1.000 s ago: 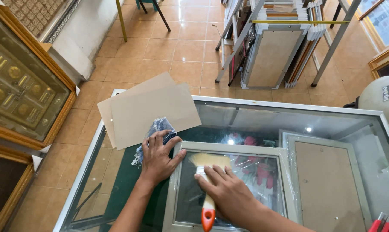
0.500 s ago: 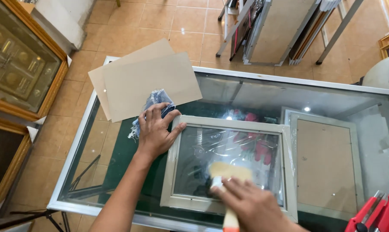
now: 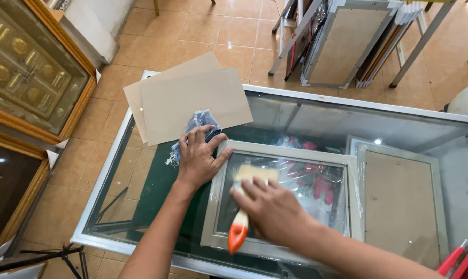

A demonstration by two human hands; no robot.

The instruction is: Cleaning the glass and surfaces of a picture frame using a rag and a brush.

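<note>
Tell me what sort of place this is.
Probably a picture-framing workshop: the right hand brushes a frame on a glass table, framed pieces lean at the wall, and backing boards lie nearby.

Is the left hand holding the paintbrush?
No, the right hand grips the paintbrush; the left hand presses on the frame.

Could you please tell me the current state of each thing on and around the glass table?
Left hand: flat on the frame's corner and the cloth.
Right hand: gripping the brush.
Brush: bristles on the glass.
Picture frame: lying flat, plastic-wrapped.
Blue cloth: crumpled.
Brown boards: stacked, overhanging the table corner.
Second frame: lying back-up.
</note>
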